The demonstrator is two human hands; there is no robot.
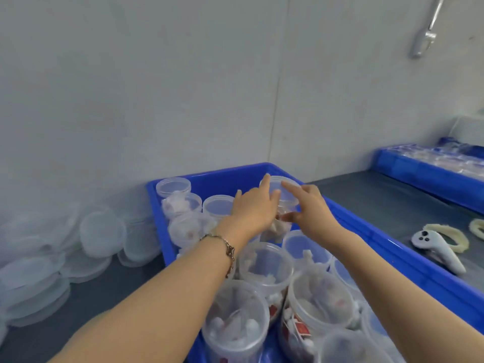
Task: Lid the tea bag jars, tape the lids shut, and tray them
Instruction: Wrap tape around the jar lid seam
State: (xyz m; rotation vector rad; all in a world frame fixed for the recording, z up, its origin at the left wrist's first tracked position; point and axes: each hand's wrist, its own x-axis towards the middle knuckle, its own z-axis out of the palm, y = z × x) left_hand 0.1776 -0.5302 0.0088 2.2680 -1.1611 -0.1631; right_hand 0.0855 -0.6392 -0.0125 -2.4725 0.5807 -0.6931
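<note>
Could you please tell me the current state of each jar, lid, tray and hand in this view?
held jar: in the near blue tray, gripped by both hands.
left hand: curled round the held jar.
right hand: pinching the held jar.
front jars: open, filled.
loose lids: piled on the table.
far blue tray: loaded.

The left hand [252, 209] covers part of the far jar [281, 203]. Motion blur smears the lids [102, 233] at the left of the frame. The frame's bottom edge crops the blue tray [392, 247] and its nearest jars [235, 326].

No readable text, labels or numbers anywhere.
</note>
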